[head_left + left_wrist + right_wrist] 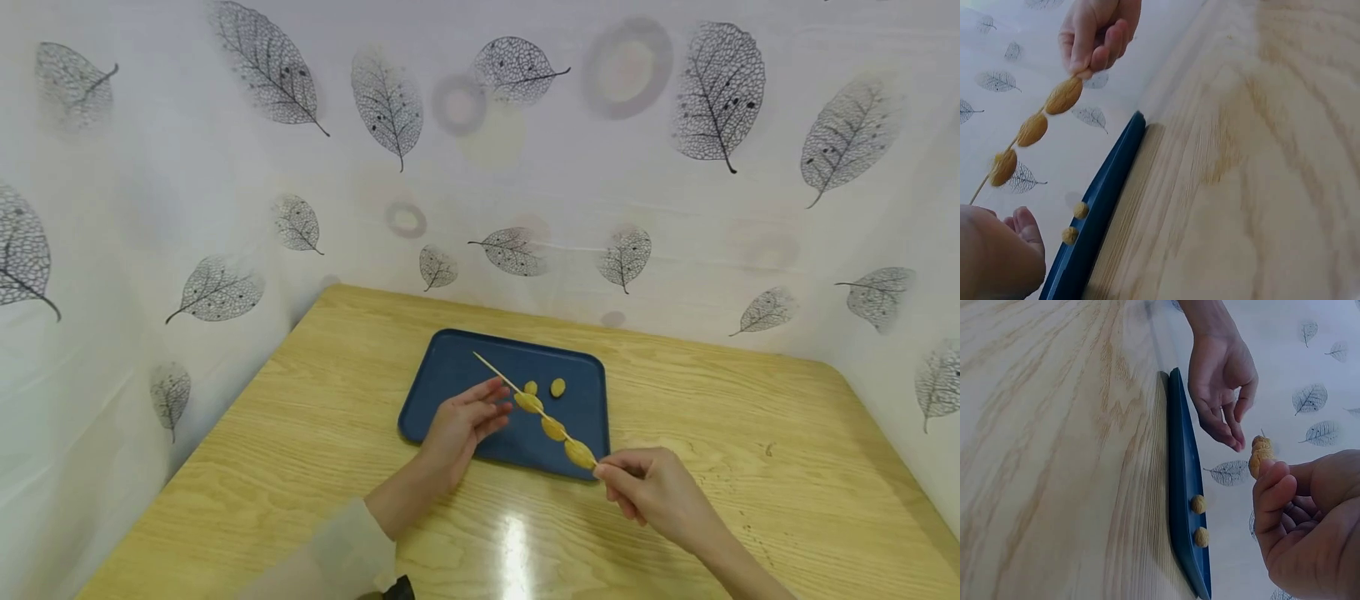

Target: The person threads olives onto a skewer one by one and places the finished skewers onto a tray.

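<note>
A thin wooden skewer (491, 367) slants over the tray, with three yellow-brown oval food pieces (553, 428) threaded along it. My right hand (654, 492) pinches its near end between thumb and fingers, just below the lowest piece. The bare pointed end reaches up and left. Beside that part is my left hand (463, 429), its fingers loosely bent and not closed round the stick; in the right wrist view the left hand (1222, 387) hangs apart from the pieces. Two loose round pieces, one of them (558, 387) at the right, lie on the blue tray (457, 367).
The tray lies on a wood-grain table (322, 417), towards its far side. Behind and beside the table hangs a pale curtain (360, 200) printed with leaves. A dark object (400, 588) shows by the left sleeve (348, 546).
</note>
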Available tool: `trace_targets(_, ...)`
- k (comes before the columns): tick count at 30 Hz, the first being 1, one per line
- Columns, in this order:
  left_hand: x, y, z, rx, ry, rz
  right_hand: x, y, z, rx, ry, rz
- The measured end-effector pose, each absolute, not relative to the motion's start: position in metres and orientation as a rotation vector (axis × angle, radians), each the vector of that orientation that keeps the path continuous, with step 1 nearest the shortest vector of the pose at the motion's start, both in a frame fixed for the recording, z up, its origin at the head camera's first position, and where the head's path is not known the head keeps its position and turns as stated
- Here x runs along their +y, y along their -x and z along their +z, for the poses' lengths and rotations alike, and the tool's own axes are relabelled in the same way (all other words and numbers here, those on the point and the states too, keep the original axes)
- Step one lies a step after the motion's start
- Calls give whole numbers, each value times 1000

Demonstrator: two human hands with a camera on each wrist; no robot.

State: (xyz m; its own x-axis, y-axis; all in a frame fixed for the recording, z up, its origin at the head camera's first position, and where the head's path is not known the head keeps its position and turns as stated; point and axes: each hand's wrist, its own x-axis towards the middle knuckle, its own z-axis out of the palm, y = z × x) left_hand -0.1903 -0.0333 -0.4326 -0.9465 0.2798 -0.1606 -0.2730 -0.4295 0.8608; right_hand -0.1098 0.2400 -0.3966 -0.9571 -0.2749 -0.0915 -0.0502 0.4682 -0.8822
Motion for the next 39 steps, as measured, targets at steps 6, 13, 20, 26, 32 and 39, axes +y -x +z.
trace_targets(6,-35,201,-434,1648,47,2291,257,105,-398,2522,254,-1484)
trace_targets(13,-32,218,-435,1919,-4,2058,274,100,-398,2558,177,-1470)
trace_targets(20,-20,238,-432,2202,-98,1795,285,98,-399,2622,121,-1433)
trace_targets(26,-3,251,-433,2472,-177,1534,292,95,-402,2667,80,-1413)
trace_targets(32,12,255,-433,2671,-243,1371,296,94,-404,2660,58,-1430)
trace_targets(39,18,258,-436,2738,-242,1282,297,94,-405,2654,51,-1433)
